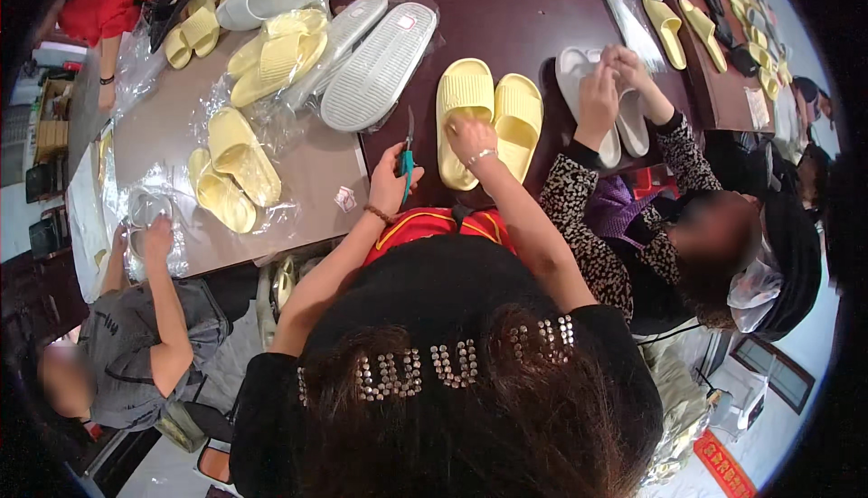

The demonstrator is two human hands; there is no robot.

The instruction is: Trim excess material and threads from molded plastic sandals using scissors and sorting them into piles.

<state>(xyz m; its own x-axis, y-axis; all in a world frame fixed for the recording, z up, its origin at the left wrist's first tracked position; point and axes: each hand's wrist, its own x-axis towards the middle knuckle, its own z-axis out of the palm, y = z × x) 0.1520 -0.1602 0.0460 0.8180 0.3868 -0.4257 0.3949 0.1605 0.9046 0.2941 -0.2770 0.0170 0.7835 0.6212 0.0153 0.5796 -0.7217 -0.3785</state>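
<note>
A pair of yellow slippers lies side by side on the dark red table in front of me, toes pointing away. My right hand (470, 140) is on the left yellow slipper (465, 91), its fingers curled at the strap's opening; the fingertips are partly hidden. The right yellow slipper (518, 123) lies beside it, untouched. In my left hand (391, 183) is a pair of scissors (406, 165) with teal handles, its pointed blade directed away from me. Just ahead of that hand rests a large grey slipper (381, 66), sole up, with a small label on it.
Yellow slippers in clear plastic bags (242, 156) lie to the left on a brown board (312, 173). At right, a co-worker's hands (610, 91) are over grey slippers (632, 123). Another person's hands (157, 232) handle a grey slipper at far left. More slippers line the far side.
</note>
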